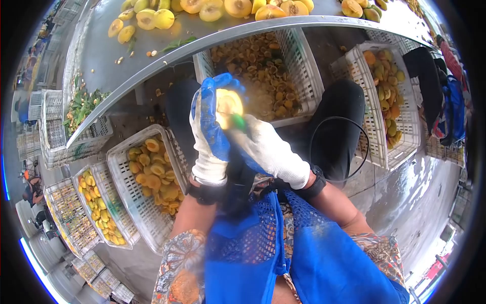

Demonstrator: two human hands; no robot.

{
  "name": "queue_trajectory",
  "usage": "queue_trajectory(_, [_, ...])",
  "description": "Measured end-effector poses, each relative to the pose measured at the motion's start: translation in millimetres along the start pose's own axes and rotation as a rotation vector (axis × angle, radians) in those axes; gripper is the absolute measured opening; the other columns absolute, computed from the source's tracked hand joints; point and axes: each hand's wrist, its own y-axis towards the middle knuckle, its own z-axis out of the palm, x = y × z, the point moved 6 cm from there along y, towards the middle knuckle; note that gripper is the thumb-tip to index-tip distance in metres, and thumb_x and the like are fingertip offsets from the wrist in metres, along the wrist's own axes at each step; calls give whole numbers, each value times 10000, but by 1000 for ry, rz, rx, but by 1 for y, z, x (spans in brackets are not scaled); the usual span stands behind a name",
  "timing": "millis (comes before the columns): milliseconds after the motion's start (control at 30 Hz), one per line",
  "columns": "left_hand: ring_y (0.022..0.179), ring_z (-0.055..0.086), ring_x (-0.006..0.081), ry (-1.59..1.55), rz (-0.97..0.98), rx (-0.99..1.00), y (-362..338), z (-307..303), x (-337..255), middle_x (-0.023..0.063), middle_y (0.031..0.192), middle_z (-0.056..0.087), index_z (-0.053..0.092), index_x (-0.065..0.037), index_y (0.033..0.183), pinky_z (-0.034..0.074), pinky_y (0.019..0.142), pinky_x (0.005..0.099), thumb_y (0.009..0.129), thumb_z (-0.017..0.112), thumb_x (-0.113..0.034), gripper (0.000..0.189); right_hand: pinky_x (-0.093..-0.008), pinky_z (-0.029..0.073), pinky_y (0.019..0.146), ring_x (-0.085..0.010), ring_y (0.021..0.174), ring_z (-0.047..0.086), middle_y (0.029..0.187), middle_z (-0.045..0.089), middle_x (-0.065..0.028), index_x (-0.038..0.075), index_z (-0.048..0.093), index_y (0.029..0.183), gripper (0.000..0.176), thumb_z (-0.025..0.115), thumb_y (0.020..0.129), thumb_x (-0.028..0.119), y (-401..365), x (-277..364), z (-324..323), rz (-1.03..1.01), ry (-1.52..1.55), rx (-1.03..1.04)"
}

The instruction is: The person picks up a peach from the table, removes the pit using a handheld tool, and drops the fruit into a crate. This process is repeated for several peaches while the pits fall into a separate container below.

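Observation:
My left hand (210, 119), in a white glove with a blue coated palm, is closed around a halved yellow peach (229, 103), its cut face turned up. My right hand (271, 152), also gloved, is closed on a small tool with a green part (237, 120) that touches the lower edge of the peach half. Blur and my fingers hide the tool's shape, so its kind does not show. Both hands are above my lap, in front of a white crate (311, 66) holding many small brownish-orange cup-shaped pieces (253, 66).
A metal table (202, 45) crosses the front, with halved peaches (212, 9) along its far side. Left of my legs, a white crate (119, 175) holds peach halves; another crate (364, 76) with fruit stands right. Leaves (83, 106) lie in a crate at far left.

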Motion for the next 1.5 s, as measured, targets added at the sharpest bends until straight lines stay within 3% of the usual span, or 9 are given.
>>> queue_trajectory(267, [789,698,253,-21,-265,74,1,-7,25,148,912,688,628,41,1088,600,725,368,1006,515,-449,509,-451,471,569,-363,632,646,767,649,-213,-34,586,949,327,575,966,292,-2,-19,4,82,-30,188])
queue_trajectory(467, [715,680,232,83,-398,402,1,-1,36,148,847,692,669,69,1000,567,672,331,994,560,-398,480,-236,377,435,-64,485,468,673,504,32,15,580,954,366,586,983,380,-27,-26,5,402,746,439])
queue_trajectory(500, [713,680,233,102,-410,461,3,-2,36,147,843,692,669,70,998,567,671,333,993,561,-398,481,-190,328,409,-32,452,416,633,456,48,34,573,960,345,579,990,378,-37,-20,4,658,843,498])
queue_trajectory(733, [712,682,239,79,-473,397,8,-11,43,148,839,696,666,58,986,575,679,342,1000,527,-441,518,-200,319,403,-36,435,385,601,428,55,21,561,945,337,563,1001,353,-34,-22,23,683,1048,538])
queue_trajectory(900, [748,690,232,100,-495,335,11,-18,52,146,858,699,667,58,975,586,706,351,997,529,-450,527,-221,335,398,-38,418,383,589,425,58,40,569,914,327,553,1004,354,-20,-32,20,457,639,480])
queue_trajectory(1000, [740,687,234,76,-588,385,5,-12,51,147,845,695,669,62,961,583,699,345,992,536,-460,540,-224,306,366,-39,378,346,560,405,66,43,577,910,328,549,1006,355,-34,-32,25,887,1177,692])
queue_trajectory(1233, [718,674,205,156,-531,489,9,-3,35,122,797,671,676,55,949,570,676,314,991,539,-463,538,-217,291,360,-34,359,343,541,400,88,35,600,947,345,530,1015,365,-34,-27,39,869,1602,701])
queue_trajectory(1433, [737,683,214,281,-629,639,6,0,49,140,847,695,682,51,956,568,720,317,1001,529,-440,516,-220,301,371,-33,365,375,543,415,90,24,614,960,350,477,1041,336,-43,-44,29,961,1349,770])
queue_trajectory(1500, [767,689,223,186,-442,703,8,2,50,149,864,701,684,52,951,569,738,322,1009,511,-435,520,-220,300,367,-36,361,374,548,422,88,20,612,981,349,464,1046,330,-45,-41,30,952,1538,771])
